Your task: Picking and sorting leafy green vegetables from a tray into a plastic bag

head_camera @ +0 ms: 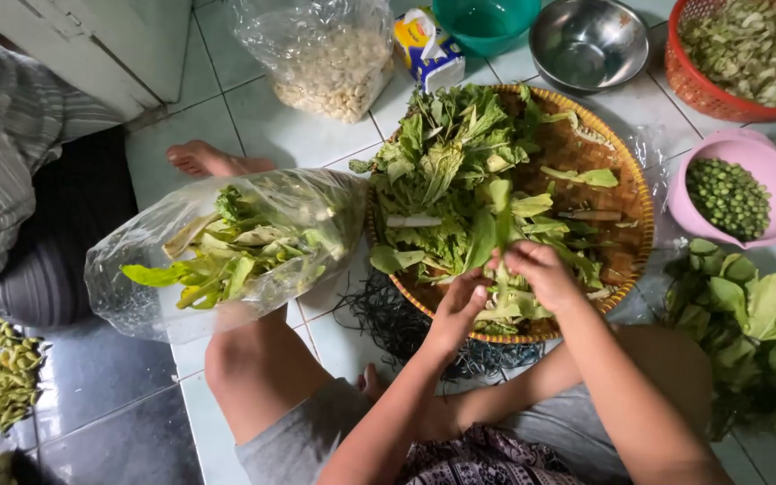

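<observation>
Both hands pinch one leafy stalk (503,301) at the near edge of the woven tray (632,193): left hand (462,305) grips low, right hand (541,272) grips the top. Best to hold the stem firm & pull leaves off gently. Leaf pile (460,171) sits just past, w/ plastic bag of greens (226,247) on the left. Farther: pink bowl of peas (736,190), steel bowl (588,40).

- Pale tiled floor (253,126) with dark grout lines, catching soft, even light.
- Darker glossy floor tiles (110,395) at the lower left, reflecting some brightness.
- A white cabinet door (92,40) stands at the upper left, reaching the floor.
</observation>
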